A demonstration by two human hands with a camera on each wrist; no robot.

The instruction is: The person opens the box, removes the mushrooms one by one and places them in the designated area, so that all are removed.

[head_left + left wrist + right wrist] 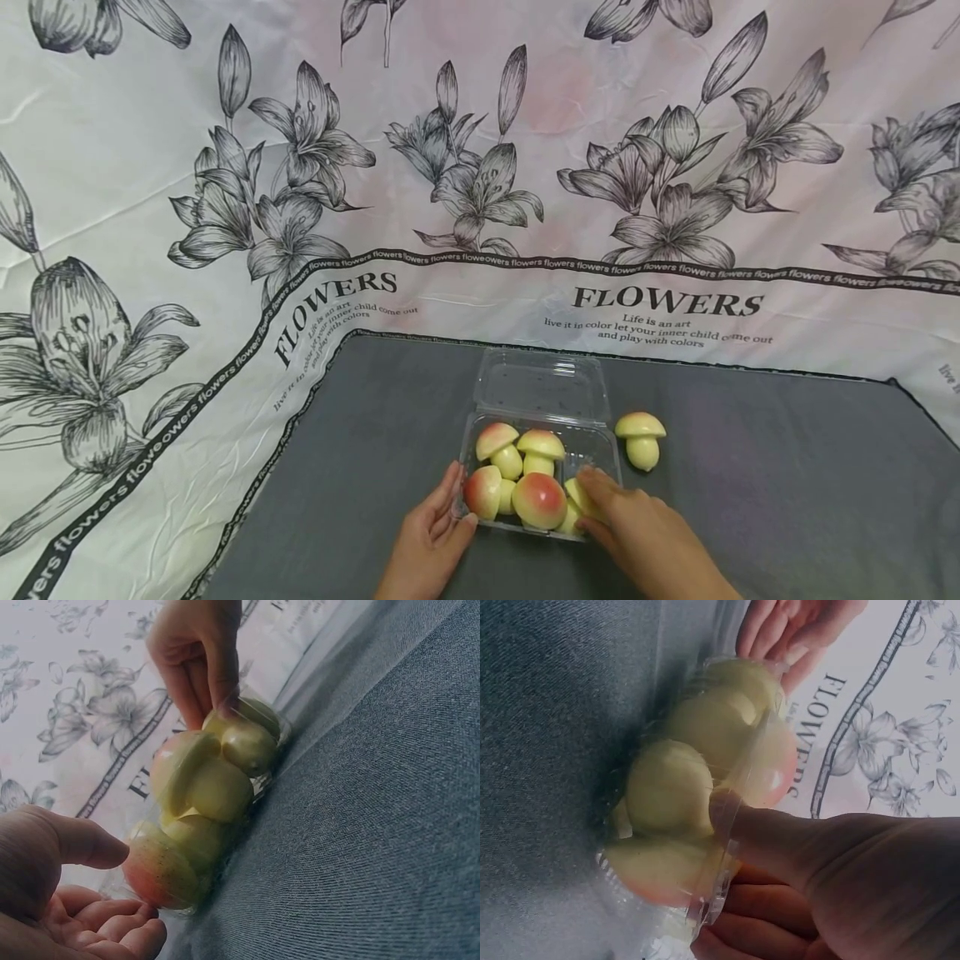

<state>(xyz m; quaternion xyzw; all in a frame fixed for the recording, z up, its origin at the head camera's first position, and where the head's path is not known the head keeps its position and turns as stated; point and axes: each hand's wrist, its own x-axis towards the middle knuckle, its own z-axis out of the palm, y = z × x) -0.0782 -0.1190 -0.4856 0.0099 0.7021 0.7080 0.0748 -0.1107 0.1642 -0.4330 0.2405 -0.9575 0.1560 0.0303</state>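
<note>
A clear plastic clamshell box (609, 433) lies with its lid (536, 387) folded back. Several yellow mushrooms with reddish caps sit inside, one (538, 500) at the front middle with its cap up. My right hand (648, 533) pinches a yellow mushroom (576, 500) at the box's front right, thumb on the near side; its far side is hidden by the fingers. At the box's left side, my left hand (431, 533) has its thumb and fingers loosely spread, fingertips right at the corner beside a red-capped mushroom (161, 870).
One more mushroom (641, 442) stands on the grey cloth (780, 483) just right of the box, cap away from me. Behind the table hangs a white sheet (480, 308) printed with flowers and lettering; it also runs along the left edge.
</note>
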